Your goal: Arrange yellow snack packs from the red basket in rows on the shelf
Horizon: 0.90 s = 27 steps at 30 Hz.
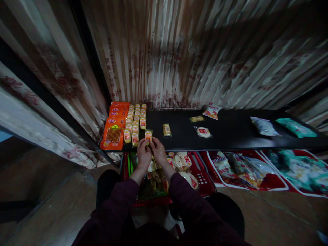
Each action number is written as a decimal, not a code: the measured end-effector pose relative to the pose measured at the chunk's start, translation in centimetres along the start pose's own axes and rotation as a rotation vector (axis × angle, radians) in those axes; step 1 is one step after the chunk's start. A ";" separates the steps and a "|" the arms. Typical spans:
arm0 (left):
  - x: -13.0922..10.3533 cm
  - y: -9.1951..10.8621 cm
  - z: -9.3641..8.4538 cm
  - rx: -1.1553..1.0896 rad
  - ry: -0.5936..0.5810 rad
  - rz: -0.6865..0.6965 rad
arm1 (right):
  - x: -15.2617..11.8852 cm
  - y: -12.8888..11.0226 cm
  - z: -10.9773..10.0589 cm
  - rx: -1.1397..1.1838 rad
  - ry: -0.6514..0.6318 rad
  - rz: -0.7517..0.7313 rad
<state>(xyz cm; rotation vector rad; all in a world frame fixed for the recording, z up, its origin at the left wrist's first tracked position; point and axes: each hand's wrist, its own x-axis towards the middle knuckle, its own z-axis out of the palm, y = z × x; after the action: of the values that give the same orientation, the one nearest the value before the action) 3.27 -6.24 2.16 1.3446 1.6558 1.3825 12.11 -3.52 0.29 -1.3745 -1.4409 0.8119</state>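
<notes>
At the front edge of the black shelf [179,143], my left hand [144,153] and my right hand [158,150] are together around a small yellow packaged snack cake [148,135]. Fingers of both hands pinch its lower end, and its upper part stands above them. Just left of it, rows of similar packaged cakes [135,138] stand on the shelf. Beyond these, orange snack packets [112,135] overlap in a row at the shelf's left end. A single yellow wrapped cake [166,130] lies to the right of my hands.
Below my arms is a red basket [205,174] with mixed packaged snacks. More red baskets [279,187] hold bags at the right. Farther along the shelf lie a round white wrapped snack [203,132], a puffy bag [212,111] and a green packet [296,127]. A pleated curtain [179,68] hangs behind.
</notes>
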 end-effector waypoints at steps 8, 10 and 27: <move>1.1 -0.1 0.4 0.001 -0.049 -0.037 | 1.7 0.8 1.0 -0.015 0.024 0.000; 1.5 -0.2 0.5 -0.012 -0.062 -0.053 | 2.2 0.8 1.2 -0.010 0.018 0.010; 4.0 -0.5 1.9 0.034 -0.072 -0.080 | 4.7 1.8 2.5 -0.099 0.045 -0.012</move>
<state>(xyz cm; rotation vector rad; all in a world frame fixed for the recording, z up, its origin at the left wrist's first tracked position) 3.50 -1.78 1.75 1.3173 1.6738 1.2510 10.82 1.65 -1.28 -1.4482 -1.4703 0.7057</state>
